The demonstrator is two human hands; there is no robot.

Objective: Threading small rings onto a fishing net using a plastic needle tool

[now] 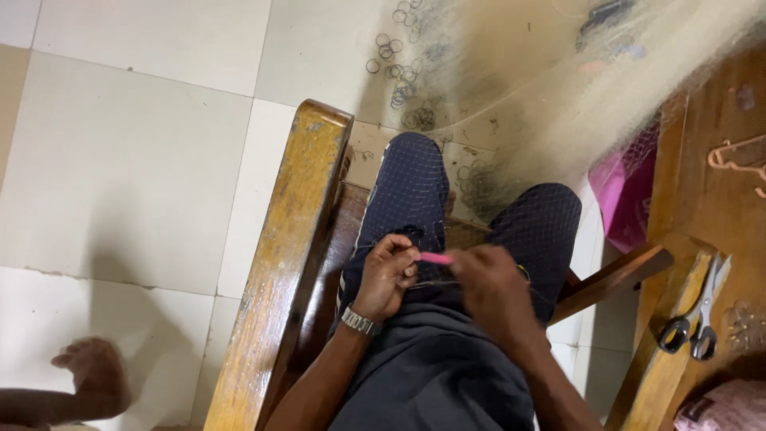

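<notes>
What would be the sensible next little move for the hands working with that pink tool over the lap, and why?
Probably draw the pink tool through to the right hand. It already bridges both hands, the left hand pinches fine net strands at its end, and the pale net hangs ahead.

Wooden armrest [279,263] hems the lap leftward; scissors [696,315] and perhaps netting [558,88] crowd the right

The left hand [388,275] and right hand [491,291] meet over the lap, pinching a small pink tool [436,258] and fine net [558,96] threads. Scissors [696,319] lie on the wooden chair arm [666,351] to the right.
</notes>
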